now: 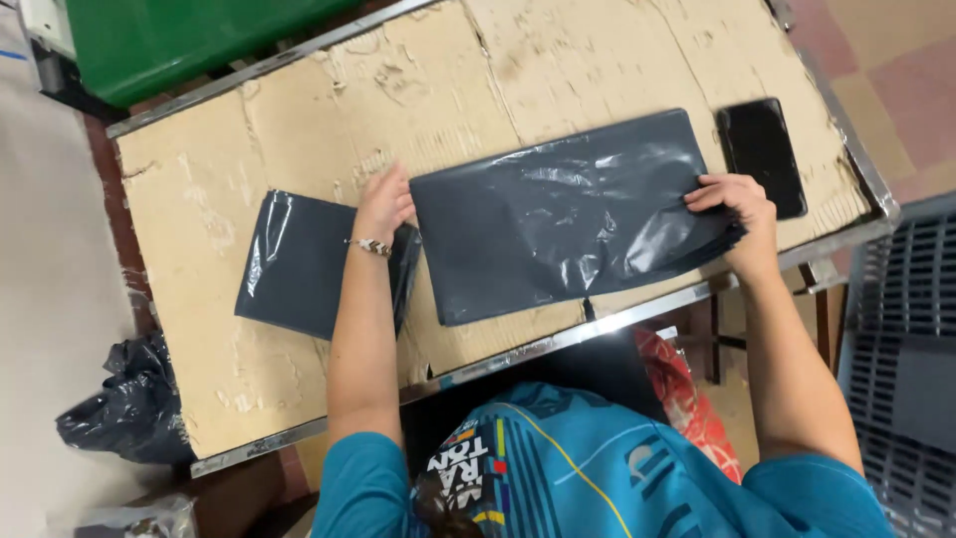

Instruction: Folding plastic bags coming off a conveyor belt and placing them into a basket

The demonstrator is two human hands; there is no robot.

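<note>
Nearest me, my teal shirt (597, 478) fills the bottom of the view, and it hides whatever lies under the table's near edge except a scrap of red patterned cloth (697, 408). My left hand (383, 204) lies flat, fingers together and stretched out, pressing at the left edge of the large dark grey plastic mailer bag (568, 214); it grips nothing that I can see, though the palm covers the spot where that bag meets the smaller folded grey bag (299, 259), and my forearm hides that bag's right side. A beaded bracelet (370, 245) sits on that wrist. My right hand (742, 214) is curled at the big bag's right edge, fingertips on top, thumb hidden underneath, apparently pinching a stack of layered bag edges; how many layers I cannot tell. The bags rest on worn cardboard (199, 179) covering a metal-rimmed table (856, 149). Just beyond my right hand lies a black phone (762, 154), screen dark. At the far left, a green bin (169, 35) is cut off by the frame, and a crumpled black bag (124, 408) sits on the floor.
</note>
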